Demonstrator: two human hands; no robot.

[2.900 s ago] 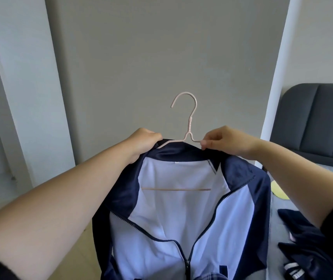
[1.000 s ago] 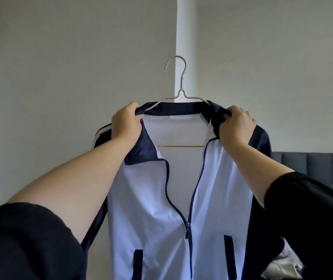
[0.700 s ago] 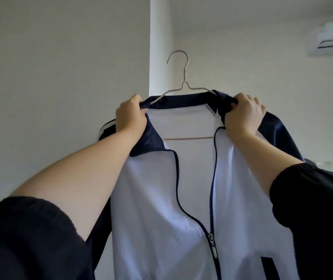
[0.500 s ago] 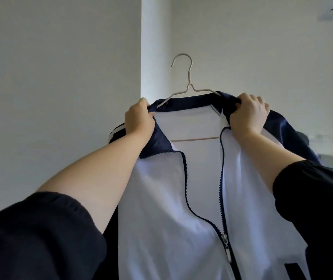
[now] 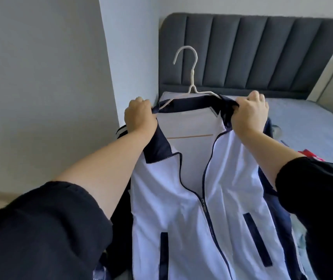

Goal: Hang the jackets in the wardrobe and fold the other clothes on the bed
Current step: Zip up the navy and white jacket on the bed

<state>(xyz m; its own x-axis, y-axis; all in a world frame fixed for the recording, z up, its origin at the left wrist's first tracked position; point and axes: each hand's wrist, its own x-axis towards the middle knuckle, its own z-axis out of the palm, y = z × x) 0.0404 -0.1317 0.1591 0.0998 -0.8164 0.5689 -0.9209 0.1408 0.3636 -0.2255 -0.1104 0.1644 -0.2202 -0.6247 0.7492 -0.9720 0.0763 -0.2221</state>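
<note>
Moved: jacket [image 5: 222, 199] swung from bare wall over to the bed [image 5: 303, 122].
Headboard [image 5: 262, 57]: just beyond left hand [image 5: 139, 116] and right hand [image 5: 248, 114].
Jacket: hangs long-ways below the hands, collar up.
Hanger [image 5: 191, 77]: hook pokes up between them.
Hands: each grips the collar.

One wide-angle head cam, looks fwd & down, close on jacket [image 5: 161, 203], facing headboard [image 5: 252, 53].

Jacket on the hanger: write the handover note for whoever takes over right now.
Left hand grips one side of the jacket collar; right hand grips the other.
Jacket, part zipped, is on the hanger, held up in front of the bed; hook free.
Done: jacket on hanger.
Left: hang it in the wardrobe, not in view; fold the other clothes on the bed.
</note>
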